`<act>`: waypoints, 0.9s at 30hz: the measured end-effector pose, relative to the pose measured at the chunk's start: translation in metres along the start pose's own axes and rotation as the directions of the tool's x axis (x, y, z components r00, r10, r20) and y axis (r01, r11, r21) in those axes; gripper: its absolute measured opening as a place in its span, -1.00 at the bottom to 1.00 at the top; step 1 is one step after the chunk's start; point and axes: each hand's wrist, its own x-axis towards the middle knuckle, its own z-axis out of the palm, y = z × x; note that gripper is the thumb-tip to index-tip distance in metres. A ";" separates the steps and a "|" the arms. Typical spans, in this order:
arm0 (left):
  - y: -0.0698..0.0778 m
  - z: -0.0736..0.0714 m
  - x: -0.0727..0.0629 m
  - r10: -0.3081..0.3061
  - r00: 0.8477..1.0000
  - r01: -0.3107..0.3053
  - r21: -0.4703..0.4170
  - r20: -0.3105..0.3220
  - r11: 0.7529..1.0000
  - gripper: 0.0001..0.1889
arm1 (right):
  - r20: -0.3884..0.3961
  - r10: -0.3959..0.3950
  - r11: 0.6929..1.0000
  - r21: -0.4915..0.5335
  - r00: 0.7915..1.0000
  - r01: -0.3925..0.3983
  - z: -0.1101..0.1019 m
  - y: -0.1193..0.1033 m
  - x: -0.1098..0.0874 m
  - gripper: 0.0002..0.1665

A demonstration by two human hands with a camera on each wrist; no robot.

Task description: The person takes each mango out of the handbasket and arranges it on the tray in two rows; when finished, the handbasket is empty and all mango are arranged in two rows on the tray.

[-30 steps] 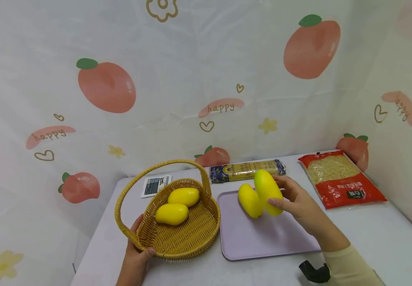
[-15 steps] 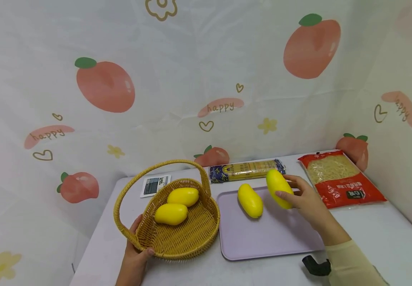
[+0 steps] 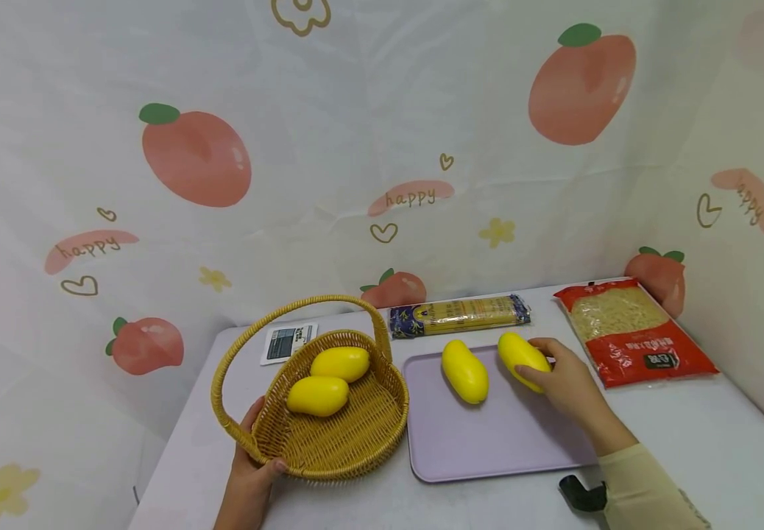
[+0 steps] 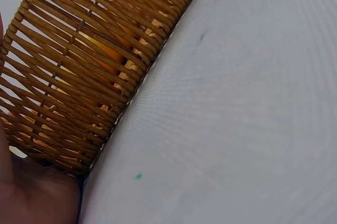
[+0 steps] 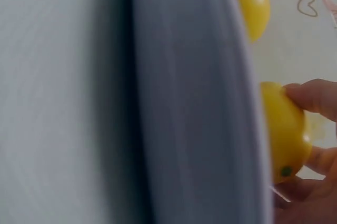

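Note:
My left hand (image 3: 253, 471) grips the near-left side of a round wicker basket (image 3: 342, 445), its thumb over the rim by the handle. Two yellow mangoes lie inside, the front mango (image 3: 318, 396) and the rear mango (image 3: 340, 364). On the lilac tray (image 3: 468, 449) rests another mango (image 3: 464, 372). Right beside it, my right hand (image 3: 567, 379) holds a mango (image 3: 520, 358) between thumb and fingers, low over the tray or touching it. In the right wrist view the tray wall (image 5: 205, 103) partly covers this held mango (image 5: 284, 129).
Behind the tray lies a pack of noodles (image 3: 459, 316). A red bag of dry food (image 3: 634, 331) is at the back right. A white packet (image 3: 289, 344) sits behind the basket. A black curved object (image 3: 583, 493) lies near the right sleeve.
My right hand has carried its mango rightward, away from the other tray mango, and then down to the tray. My left hand and the basket have stayed in place.

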 end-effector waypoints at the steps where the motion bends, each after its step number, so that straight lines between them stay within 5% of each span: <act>1: 0.000 0.000 0.000 -0.002 1.000 0.002 -0.001 -0.001 1.000 -0.01 | 0.005 -0.004 1.000 0.002 1.000 0.004 0.001 0.000 0.000 -0.20; 27: 0.000 0.000 0.001 -0.007 1.000 0.007 0.012 -0.008 1.000 -0.01 | 0.020 -0.039 0.999 -0.020 0.999 0.039 0.008 -0.006 -0.001 -0.13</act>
